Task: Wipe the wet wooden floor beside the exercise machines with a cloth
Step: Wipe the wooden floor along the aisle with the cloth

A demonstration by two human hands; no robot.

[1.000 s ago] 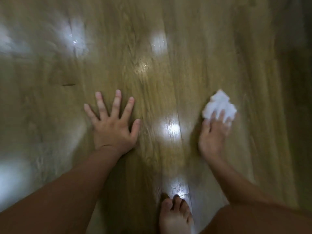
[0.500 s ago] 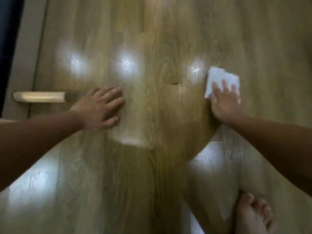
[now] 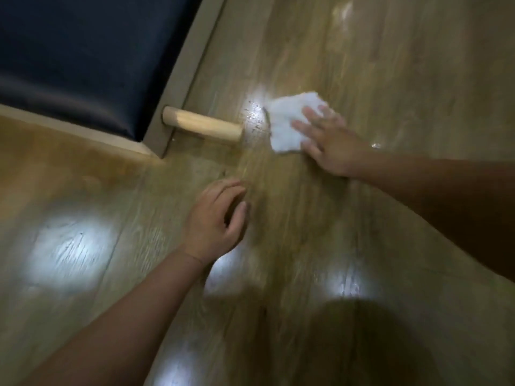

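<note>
A white cloth [image 3: 287, 121] lies spread on the wooden floor [image 3: 390, 79]. My right hand [image 3: 328, 140] presses it flat with straight fingers, covering its right part. Just left of the cloth a bright wet patch [image 3: 255, 115] with droplets glistens. My left hand [image 3: 217, 221] is lower down in the middle, fingers loosely curled, fingertips on the floor, holding nothing.
An exercise machine with a dark padded top [image 3: 83, 51] and a pale wooden frame [image 3: 184, 65] fills the upper left. Its round wooden leg [image 3: 203, 126] stands close to the cloth's left edge. Light reflections shine on the floor at lower left and bottom. A dark rounded shape [image 3: 370, 346] sits at the bottom right.
The view has swung, bringing the machine and its leg into the upper left. My right hand has slid the cloth close to the leg. My left hand's fingers have curled.
</note>
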